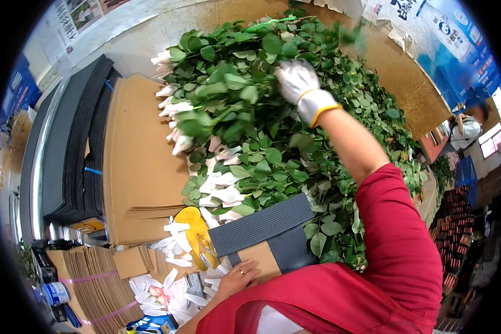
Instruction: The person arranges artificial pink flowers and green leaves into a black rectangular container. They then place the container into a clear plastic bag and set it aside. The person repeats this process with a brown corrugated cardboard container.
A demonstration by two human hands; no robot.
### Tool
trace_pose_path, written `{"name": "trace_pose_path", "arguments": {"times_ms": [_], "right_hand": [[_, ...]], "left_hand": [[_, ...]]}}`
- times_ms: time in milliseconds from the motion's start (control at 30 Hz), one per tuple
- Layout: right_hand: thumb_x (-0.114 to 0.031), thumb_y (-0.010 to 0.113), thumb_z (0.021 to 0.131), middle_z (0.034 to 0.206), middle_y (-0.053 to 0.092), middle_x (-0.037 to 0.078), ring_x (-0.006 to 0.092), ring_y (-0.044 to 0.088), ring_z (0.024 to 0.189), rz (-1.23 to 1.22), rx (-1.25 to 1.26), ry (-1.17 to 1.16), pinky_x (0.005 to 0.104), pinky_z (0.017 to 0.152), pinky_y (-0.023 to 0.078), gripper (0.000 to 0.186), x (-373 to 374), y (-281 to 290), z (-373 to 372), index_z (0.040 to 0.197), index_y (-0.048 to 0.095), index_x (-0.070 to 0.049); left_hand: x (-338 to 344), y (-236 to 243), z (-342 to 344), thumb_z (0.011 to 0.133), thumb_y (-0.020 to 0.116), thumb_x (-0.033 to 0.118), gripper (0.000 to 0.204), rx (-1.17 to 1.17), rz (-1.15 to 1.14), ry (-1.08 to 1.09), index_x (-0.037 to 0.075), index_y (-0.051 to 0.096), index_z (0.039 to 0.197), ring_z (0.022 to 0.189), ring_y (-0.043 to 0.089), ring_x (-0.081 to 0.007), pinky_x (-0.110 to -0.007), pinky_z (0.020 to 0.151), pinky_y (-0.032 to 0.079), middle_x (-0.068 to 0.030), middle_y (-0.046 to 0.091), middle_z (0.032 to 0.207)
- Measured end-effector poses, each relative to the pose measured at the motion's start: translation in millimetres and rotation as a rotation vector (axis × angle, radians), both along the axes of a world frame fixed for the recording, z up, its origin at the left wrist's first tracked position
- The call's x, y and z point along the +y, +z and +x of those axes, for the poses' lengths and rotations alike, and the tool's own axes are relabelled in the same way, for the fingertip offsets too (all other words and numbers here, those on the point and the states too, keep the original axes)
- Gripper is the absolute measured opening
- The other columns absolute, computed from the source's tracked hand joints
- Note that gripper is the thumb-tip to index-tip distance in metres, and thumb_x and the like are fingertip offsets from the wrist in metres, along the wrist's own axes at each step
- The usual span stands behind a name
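Note:
A deep pile of leafy rose stems (345,111) covers the far middle, their heads in white and pinkish sleeves (228,195) toward the left. My right hand (301,83), in a white knit glove with a yellow cuff, reaches over the pile. Its fingers are partly hidden and look closed round stems; leaves beside it are smeared by motion. Close to my body, my bare left hand (240,277), with a ring, lies with fingers stretched over a brown cardboard piece (260,260) on a black sheet (292,250). A dark ribbed strip (261,222) lies beyond it.
A yellow glove (197,234) lies among loose white sleeves. Large cardboard sheets (139,150) and a dark stack (78,139) stand left. Strapped cardboard (92,284) sits lower left. A cardboard wall (406,72) bounds the right; another person (466,128) is far right.

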State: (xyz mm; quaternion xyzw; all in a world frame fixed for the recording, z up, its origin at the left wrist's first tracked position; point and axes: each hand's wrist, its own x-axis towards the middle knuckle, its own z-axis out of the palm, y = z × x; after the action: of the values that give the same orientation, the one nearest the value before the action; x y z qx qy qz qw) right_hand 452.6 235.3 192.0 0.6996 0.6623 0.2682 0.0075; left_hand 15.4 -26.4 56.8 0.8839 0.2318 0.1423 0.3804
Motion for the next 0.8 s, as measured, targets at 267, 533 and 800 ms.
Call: {"name": "trace_pose_path", "arguments": {"times_ms": [267,533,800], "right_hand": [[-0.015,0.065,0.08,0.092,0.07,0.015,0.0342,0.068,0.087,-0.206,-0.062,-0.08,0.0461,0.08,0.054,0.018,-72,109,15,0.095,0.07,-0.008],[-0.021,0.06,0.089,0.101,0.07,0.018,0.0366,0.067,0.094,-0.004,0.33,-0.029,0.0447,0.083,0.054,0.024,-179,156,4,0.107,0.067,-0.008],[-0.014,0.064,0.075,0.068,0.062,0.013,0.0332,0.064,0.065,-0.044,0.311,-0.001,0.0451,0.061,0.054,0.005,-394,95,-42,0.073,0.067,-0.01]], "left_hand": [[-9,9,2,0.081,0.07,0.014,0.032,-0.008,0.001,0.021,0.007,0.064,0.111,0.127,0.051,-0.0328,-0.04,0.104,0.045,-0.0132,0.058,0.13],[-4,5,2,0.076,0.073,0.015,0.03,-0.008,0.131,-0.008,0.006,0.067,0.104,0.123,0.054,-0.0325,-0.041,0.104,0.045,-0.0125,0.061,0.126],[11,-39,-21,0.094,0.057,0.018,0.026,-0.225,-0.515,0.154,0.005,0.065,0.115,0.117,0.056,-0.0244,-0.036,0.101,0.043,-0.0112,0.064,0.122]]}}
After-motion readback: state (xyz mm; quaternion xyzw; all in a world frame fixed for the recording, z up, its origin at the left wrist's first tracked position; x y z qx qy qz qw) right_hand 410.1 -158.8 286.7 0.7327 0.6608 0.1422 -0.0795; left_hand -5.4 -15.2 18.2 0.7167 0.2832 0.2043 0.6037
